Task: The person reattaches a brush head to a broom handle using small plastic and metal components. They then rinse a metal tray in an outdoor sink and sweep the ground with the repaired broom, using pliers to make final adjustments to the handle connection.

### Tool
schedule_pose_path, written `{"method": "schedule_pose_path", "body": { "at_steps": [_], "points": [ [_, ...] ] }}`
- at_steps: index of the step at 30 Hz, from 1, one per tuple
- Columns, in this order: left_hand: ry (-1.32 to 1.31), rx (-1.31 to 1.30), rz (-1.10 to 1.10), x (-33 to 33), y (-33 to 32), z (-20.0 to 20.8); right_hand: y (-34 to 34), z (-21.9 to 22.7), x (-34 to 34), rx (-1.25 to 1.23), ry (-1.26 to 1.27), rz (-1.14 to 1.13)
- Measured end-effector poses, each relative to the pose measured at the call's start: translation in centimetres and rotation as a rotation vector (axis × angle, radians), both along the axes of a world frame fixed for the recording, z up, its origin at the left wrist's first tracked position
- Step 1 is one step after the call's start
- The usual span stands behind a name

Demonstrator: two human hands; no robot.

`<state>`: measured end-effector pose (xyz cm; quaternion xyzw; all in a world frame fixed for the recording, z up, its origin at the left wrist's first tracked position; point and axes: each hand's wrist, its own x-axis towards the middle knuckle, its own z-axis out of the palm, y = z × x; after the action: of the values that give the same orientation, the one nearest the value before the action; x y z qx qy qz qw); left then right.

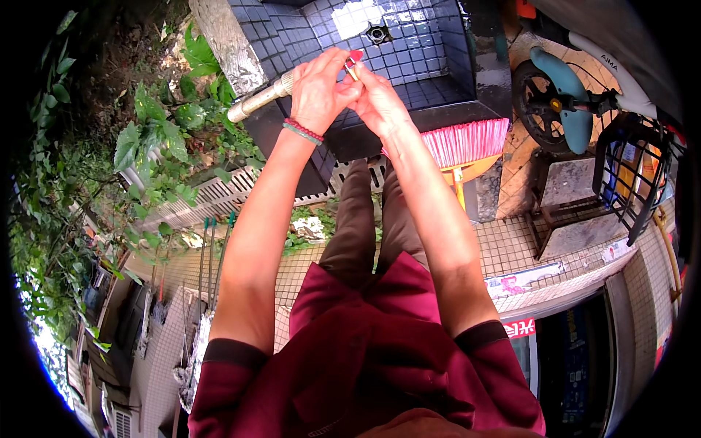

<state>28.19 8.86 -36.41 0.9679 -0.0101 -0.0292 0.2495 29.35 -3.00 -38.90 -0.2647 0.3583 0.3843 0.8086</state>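
Observation:
Both my hands meet above the front of a dark tiled sink. A worn metal pipe (257,102) with a ridged collar sticks out to the left from beneath my left hand (319,91), whose fingers are closed around its hidden end. My right hand (380,102) is closed too, pinching a small brass-coloured piece with a red tip (353,66) between the two hands. Left fingertips touch that piece as well. Its exact kind, and whether it joins the pipe, is hidden by my fingers.
The tiled sink (416,55) has a round drain (377,33). A pink-bristled broom (467,144) leans right of my right forearm. Farther right are a teal-fendered wheel (562,98) and a black wire basket (635,175). Leafy plants (157,128) grow at left, beside a slotted drain grate (208,193).

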Motion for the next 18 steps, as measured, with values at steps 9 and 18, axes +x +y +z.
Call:
{"method": "schedule_pose_path", "body": {
  "at_steps": [9, 18],
  "points": [
    [-0.019, 0.009, 0.001, 0.5, -0.3, 0.2, 0.6, 0.0, 1.1, -0.259, -0.209, 0.180],
    [0.021, 0.049, -0.078, -0.1, -0.1, 0.2, 0.6, -0.4, -0.3, -0.180, -0.209, 0.100]
  ]
}}
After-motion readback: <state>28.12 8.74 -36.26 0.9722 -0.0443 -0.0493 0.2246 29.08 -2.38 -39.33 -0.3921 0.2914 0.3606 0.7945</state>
